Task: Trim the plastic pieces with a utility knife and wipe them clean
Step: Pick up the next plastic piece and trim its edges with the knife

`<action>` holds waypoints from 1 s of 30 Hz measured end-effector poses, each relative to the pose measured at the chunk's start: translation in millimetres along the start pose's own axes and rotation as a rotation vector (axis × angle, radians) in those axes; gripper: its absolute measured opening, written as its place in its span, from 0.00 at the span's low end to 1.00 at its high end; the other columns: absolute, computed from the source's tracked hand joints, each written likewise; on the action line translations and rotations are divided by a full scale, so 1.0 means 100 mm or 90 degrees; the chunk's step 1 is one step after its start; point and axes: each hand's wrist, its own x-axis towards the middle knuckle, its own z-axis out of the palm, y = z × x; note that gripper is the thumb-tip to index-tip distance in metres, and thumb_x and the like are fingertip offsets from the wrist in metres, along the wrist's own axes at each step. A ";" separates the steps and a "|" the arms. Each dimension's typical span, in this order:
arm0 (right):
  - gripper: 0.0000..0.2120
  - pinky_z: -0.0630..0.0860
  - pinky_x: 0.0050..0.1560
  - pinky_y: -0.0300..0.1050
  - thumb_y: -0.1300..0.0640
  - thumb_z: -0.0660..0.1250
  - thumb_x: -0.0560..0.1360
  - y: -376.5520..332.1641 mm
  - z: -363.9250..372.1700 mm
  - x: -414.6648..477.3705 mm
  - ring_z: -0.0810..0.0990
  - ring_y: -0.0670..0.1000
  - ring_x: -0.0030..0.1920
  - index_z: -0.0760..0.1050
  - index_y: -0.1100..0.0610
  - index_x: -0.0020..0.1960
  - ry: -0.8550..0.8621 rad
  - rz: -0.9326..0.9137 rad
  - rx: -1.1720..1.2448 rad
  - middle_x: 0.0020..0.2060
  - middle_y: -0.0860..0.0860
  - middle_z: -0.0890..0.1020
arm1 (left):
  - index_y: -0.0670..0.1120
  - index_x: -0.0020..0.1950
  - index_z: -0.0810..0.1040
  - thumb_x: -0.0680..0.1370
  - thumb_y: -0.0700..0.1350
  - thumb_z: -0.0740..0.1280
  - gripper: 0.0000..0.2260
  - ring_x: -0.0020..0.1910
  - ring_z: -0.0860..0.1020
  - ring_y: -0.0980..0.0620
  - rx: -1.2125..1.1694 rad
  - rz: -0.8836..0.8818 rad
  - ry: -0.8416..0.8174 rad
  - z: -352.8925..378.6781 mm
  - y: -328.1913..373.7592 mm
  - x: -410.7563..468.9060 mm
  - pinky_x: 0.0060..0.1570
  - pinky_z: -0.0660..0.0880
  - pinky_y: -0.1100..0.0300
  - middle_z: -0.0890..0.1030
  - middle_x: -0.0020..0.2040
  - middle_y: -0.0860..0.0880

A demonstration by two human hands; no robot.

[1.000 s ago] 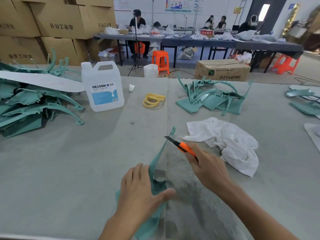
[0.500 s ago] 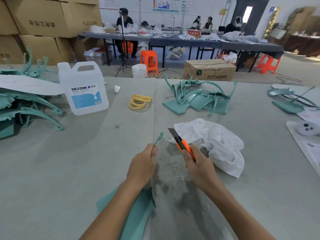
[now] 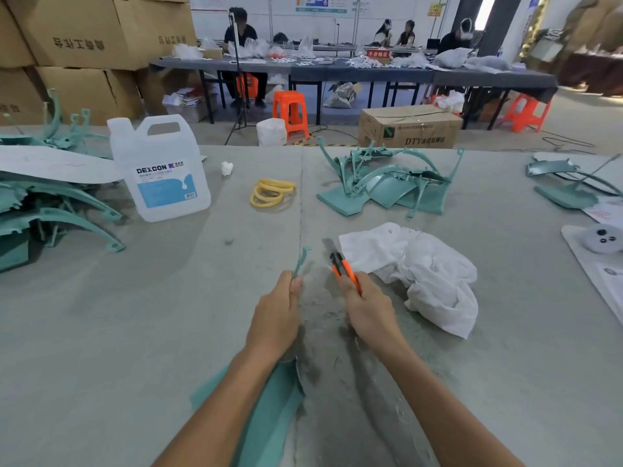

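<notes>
My left hand grips a long teal plastic piece near its thin upper end, whose tip sticks up above my fingers. The broad lower part of the piece runs back under my left forearm. My right hand holds an orange utility knife with its blade out, pointing away from me, just right of the piece's tip and apart from it. A crumpled white cloth lies on the grey table right of the knife.
A white DEXCON jug stands at the left. Teal pieces are piled at the far left, centre back and right. Yellow rings lie mid-table. Papers and a white round object sit at the right edge.
My left hand slid up the teal piece from its broad part to its thin end. The knife turned from pointing left across the piece to pointing away from me, beside the tip.
</notes>
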 end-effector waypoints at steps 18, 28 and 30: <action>0.19 0.76 0.35 0.51 0.37 0.49 0.83 0.00 -0.19 -0.09 0.76 0.46 0.35 0.70 0.46 0.61 0.040 -0.251 -0.311 0.38 0.43 0.76 | 0.53 0.45 0.67 0.85 0.58 0.51 0.14 0.35 0.76 0.51 -0.017 0.001 0.003 0.06 -0.07 0.05 0.38 0.73 0.48 0.77 0.34 0.52; 0.20 0.71 0.29 0.47 0.35 0.47 0.82 0.00 -0.30 -0.02 0.69 0.49 0.32 0.68 0.46 0.61 0.053 -0.345 -0.388 0.39 0.46 0.77 | 0.52 0.47 0.69 0.85 0.58 0.50 0.15 0.37 0.77 0.49 -0.039 -0.002 -0.004 0.05 -0.06 0.05 0.41 0.75 0.46 0.77 0.35 0.51; 0.21 0.73 0.29 0.48 0.35 0.46 0.82 0.00 -0.32 -0.01 0.69 0.49 0.32 0.68 0.46 0.60 0.061 -0.344 -0.393 0.39 0.47 0.77 | 0.52 0.46 0.69 0.84 0.58 0.51 0.15 0.37 0.76 0.49 -0.040 -0.004 -0.002 0.05 -0.06 0.05 0.42 0.75 0.46 0.77 0.35 0.52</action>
